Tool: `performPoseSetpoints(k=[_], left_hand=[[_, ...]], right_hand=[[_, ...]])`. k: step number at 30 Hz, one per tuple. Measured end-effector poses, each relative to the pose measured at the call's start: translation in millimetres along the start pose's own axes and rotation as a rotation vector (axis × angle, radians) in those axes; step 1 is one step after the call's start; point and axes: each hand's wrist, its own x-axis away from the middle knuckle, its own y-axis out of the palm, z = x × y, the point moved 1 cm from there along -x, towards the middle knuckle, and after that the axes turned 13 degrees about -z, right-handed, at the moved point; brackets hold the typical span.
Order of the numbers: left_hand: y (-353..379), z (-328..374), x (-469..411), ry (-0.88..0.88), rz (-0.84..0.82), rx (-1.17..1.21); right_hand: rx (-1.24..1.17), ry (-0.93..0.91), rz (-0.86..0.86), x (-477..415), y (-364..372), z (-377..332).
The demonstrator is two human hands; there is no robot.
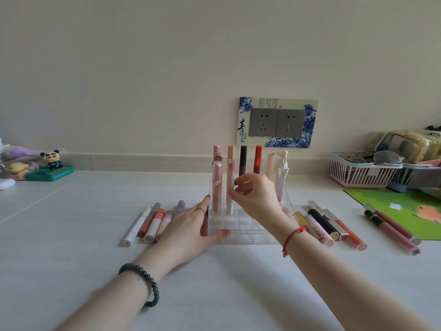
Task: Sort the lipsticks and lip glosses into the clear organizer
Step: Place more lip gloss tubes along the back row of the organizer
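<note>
A clear gridded organizer (241,231) stands mid-table. Several tubes stand upright in its back rows, among them a pink one (216,180), a black one (243,163) and a red one (258,162). My right hand (256,195) pinches a frosted pink lip gloss (230,185) that stands upright in a second-row cell. My left hand (191,229) rests flat against the organizer's left side, thumb on its front corner. Loose tubes (152,223) lie in a row to the left, and more lipsticks (329,225) lie to the right.
Two more long glosses (393,231) lie by a green mat (405,211) at the right. Behind it are pink and blue baskets (362,172) of clutter. Figurines (51,163) sit at the far left by the wall. A decorated wall socket (278,123) is behind the organizer.
</note>
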Motion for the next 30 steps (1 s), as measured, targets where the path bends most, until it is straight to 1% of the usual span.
performPoseSetpoints(k=[6,9,11,14,16,17,19,22,23,24,26,30], left_hand=[[0,1,0,0.019,-0.001,0.017],[0,-1,1,0.019,-0.041,0.023],[0,-3,2,0.03,-0.061,0.057],[1,-4,2,0.029,-0.062,0.055],[1,-5,1,0.021,-0.056,0.03],[2,-6,1,0.017,-0.05,0.021],[2,-7,0,0.012,-0.038,0.01],[3,-8,-1,0.005,-0.034,0.003],[4,-9,-2,0.001,-0.034,0.005],[4,-9,-2,-0.001,-0.032,0.005],[4,-10,-2,-0.002,-0.032,0.007],[4,-8,-3,0.009,-0.034,0.01]], right_hand=[[0.022,-0.002,0.006,4,-5,0],[0.002,-0.03,0.04,10,-19,-6],[-0.009,-0.06,0.104,14,-38,-7],[0.027,-0.113,0.289,25,-76,3],[0.097,-0.097,0.376,35,-102,19],[0.152,-0.057,0.39,39,-114,31],[0.297,0.086,0.35,48,-134,58],[0.435,0.345,0.133,57,-144,94],[0.463,0.404,0.07,58,-142,100],[0.483,0.442,0.03,59,-139,104],[0.481,0.49,0.002,60,-132,105],[0.476,0.504,-0.019,62,-126,104]])
